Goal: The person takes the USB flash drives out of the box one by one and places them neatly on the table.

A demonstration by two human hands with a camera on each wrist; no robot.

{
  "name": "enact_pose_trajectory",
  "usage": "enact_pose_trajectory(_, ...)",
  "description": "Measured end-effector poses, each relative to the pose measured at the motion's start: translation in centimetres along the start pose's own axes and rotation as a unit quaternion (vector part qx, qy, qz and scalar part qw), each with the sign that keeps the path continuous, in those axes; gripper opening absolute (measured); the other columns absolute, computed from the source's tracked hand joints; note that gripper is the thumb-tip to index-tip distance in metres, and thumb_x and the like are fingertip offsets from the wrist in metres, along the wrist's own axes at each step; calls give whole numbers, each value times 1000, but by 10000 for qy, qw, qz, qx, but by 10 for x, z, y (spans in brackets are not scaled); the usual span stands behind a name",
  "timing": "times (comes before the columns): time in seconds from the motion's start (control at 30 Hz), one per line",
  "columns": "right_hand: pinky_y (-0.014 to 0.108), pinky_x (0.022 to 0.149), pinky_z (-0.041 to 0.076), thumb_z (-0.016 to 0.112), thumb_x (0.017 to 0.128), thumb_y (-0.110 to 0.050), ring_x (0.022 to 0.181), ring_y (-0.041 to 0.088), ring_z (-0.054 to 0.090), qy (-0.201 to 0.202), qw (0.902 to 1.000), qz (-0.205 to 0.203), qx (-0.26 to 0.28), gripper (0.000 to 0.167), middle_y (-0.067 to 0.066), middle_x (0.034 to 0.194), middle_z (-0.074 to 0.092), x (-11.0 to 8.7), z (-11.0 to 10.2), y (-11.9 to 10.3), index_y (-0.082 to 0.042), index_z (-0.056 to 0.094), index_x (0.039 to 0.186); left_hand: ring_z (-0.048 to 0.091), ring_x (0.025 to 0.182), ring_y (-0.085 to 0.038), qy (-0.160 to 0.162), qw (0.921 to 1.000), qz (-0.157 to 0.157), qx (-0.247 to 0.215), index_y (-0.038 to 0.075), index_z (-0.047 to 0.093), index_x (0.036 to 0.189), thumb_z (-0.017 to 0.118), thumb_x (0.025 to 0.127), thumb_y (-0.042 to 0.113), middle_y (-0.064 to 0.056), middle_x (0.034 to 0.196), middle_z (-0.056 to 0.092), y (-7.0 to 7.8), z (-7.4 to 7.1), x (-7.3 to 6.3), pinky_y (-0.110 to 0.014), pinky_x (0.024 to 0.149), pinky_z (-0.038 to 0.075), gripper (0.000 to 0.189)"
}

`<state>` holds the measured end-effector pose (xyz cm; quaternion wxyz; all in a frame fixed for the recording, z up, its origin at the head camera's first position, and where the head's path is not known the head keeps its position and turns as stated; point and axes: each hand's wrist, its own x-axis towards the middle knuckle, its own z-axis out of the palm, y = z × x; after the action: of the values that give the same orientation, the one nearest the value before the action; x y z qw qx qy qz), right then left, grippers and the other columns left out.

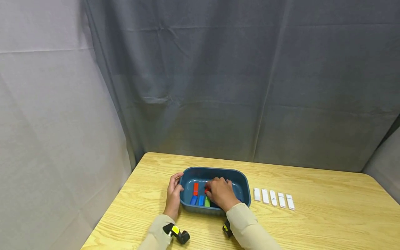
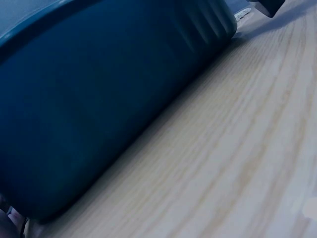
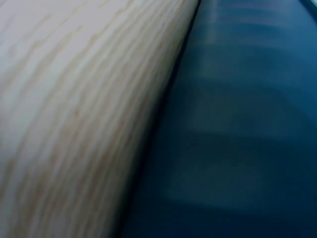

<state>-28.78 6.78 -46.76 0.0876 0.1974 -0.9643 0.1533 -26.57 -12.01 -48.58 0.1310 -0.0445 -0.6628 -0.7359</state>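
A dark blue plastic bin (image 1: 206, 209) stands on the table, holding small coloured sticks that look like USB flash drives. My left hand (image 1: 173, 194) holds the bin's left side, thumb at the rim. My right hand (image 1: 221, 192) reaches over the front wall into the bin, fingers bent down at a red flash drive (image 1: 206, 190), seemingly pinching it; the fingertips are partly hidden. Left of it lie another red flash drive (image 1: 195, 189), two blue flash drives (image 1: 201, 200) and a green flash drive (image 1: 207, 201). Both wrist views show mostly the bin's outer wall (image 2: 99, 99).
Several white flash drives (image 1: 273, 198) lie in a row on the wooden table (image 1: 328, 205), right of the bin. Grey curtains (image 1: 200, 86) hang behind the table, and a paler cloth (image 1: 56, 121) hangs at the left. A black camera mount (image 1: 178, 233) sits on the left wrist.
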Motion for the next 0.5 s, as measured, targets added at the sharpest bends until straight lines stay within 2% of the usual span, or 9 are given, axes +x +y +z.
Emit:
enact_pose_trajectory(0.3, 55, 80, 39, 76, 80, -22, 83, 26, 52, -2, 9997, 245, -61, 11, 2, 82, 59, -2, -2, -1, -17, 73, 90, 40, 126, -45, -65, 9998, 75, -177, -11, 43, 129, 37, 78, -12, -29, 137, 45, -4, -1, 2, -46, 96, 32, 52)
enact_pose_trajectory(0.5, 51, 78, 39, 78, 79, -21, 81, 25, 50, -110, 9987, 492, -71, 10, 1, 80, 57, -1, -2, -1, -17, 70, 84, 41, 127, -42, -34, 10000, 0, -91, -9, 45, 130, 37, 78, -12, -26, 137, 45, -5, -1, 1, -42, 96, 32, 52)
